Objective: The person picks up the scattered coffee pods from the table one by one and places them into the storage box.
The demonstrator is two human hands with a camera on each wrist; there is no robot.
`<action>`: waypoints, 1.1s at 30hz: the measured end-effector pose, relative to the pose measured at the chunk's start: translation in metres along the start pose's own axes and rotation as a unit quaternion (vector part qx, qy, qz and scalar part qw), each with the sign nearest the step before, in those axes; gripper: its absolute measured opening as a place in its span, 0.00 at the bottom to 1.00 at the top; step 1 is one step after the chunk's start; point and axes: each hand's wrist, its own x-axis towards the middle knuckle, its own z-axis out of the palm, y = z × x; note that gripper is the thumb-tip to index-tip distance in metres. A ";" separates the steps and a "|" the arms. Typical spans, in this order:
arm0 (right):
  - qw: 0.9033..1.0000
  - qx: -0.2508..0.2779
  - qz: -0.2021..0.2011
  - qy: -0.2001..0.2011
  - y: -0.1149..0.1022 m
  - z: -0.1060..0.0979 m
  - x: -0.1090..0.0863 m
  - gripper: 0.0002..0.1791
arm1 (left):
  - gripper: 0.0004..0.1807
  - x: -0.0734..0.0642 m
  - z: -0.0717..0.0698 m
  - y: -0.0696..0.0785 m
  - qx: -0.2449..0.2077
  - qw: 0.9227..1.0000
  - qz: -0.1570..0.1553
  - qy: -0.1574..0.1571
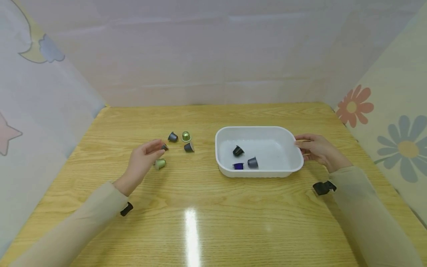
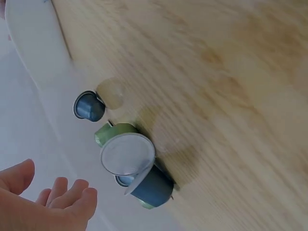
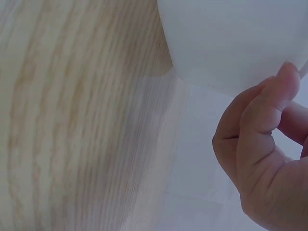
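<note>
My left hand (image 1: 141, 163) hovers at the coffee capsules on the left, thumb and fingers apart with nothing between them. Nearest its fingertips is a dark capsule (image 1: 165, 147), partly hidden by the hand; a pale green capsule (image 1: 161, 164) lies just below. In the left wrist view, a dark blue capsule (image 2: 156, 186) and silver lids overlap beyond the fingers (image 2: 72, 197). At the other side, my right hand (image 1: 318, 150) grips the right end of a white tray (image 1: 260, 173) by its rim. Curled fingers (image 3: 260, 120) show against the tray wall in the right wrist view.
Two more dark capsules (image 1: 189, 147) and a green capsule (image 1: 186, 136) lie between the left hand and the tray. Inside the tray are a black capsule (image 1: 238, 151), a grey capsule (image 1: 252, 162) and a purple capsule (image 1: 238, 166). Papered walls border the wooden table (image 1: 213, 207).
</note>
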 end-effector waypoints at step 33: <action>1.000 -0.001 -0.001 -0.001 0.000 0.001 0.000 0.29 | 0.28 0.010 0.000 -0.028 0.122 0.991 -0.039 -0.046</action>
